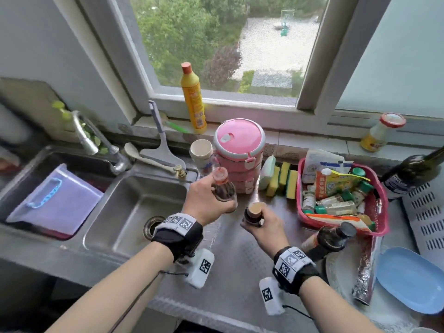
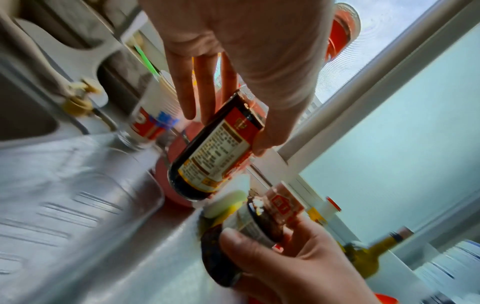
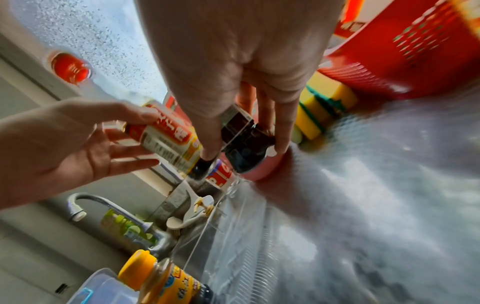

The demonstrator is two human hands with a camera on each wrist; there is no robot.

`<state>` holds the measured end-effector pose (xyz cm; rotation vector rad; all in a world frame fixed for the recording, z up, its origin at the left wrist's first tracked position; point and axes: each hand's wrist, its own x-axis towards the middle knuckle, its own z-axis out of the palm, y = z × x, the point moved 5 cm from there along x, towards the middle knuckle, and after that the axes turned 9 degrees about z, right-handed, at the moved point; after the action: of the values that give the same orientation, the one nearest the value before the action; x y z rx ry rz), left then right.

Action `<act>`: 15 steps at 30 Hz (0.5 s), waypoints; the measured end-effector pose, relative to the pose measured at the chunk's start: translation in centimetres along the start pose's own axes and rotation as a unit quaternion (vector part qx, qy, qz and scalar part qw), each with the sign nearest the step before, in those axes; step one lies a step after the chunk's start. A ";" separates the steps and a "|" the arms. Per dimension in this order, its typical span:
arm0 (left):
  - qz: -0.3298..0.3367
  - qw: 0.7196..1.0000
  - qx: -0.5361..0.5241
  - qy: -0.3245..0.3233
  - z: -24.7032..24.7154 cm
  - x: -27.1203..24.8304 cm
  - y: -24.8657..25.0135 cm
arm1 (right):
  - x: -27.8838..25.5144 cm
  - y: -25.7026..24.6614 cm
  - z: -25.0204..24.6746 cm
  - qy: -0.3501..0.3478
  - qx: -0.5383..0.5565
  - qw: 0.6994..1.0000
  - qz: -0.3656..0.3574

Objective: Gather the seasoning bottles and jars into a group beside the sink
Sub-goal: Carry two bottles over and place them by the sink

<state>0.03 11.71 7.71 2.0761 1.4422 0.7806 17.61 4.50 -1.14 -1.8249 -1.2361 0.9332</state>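
1. My left hand [image 1: 206,200] holds a dark sauce bottle [image 1: 223,186] with a red cap, fingers [image 2: 205,86] and thumb pinching its upper body; it hangs tilted above the counter [image 1: 230,255], just right of the sink [image 1: 134,207].
2. My right hand [image 1: 264,227] holds a small dark jar [image 1: 253,213] with a tan lid, fingers [image 3: 283,123] curled round it, just right of the sauce bottle and off the counter.
3. Behind the bottle, still close to the sink, stand a clear jar under a paper cup [image 1: 201,152] and a pink stacked lunch box [image 1: 240,150].
4. Farther right of the sink are yellow sponges [image 1: 283,181], a red basket [image 1: 379,212] holding packets and small bottles, and another dark bottle [image 1: 329,239] in front of the basket.
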 end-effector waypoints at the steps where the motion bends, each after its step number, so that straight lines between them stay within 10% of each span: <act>1: -0.014 1.000 0.008 0.011 -0.9 -0.4 -1.0 | 0.6 -0.6 0.7 -0.005 0.004 1.000 -0.014; 15: -0.121 0.988 -0.009 0.099 -4.5 -2.9 -8.4 | 4.1 -5.3 9.9 -0.104 -0.035 0.992 -0.070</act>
<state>-9.45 11.99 4.78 1.8067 1.7465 0.9146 8.00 11.49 -1.89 -1.7017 -1.5210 1.0318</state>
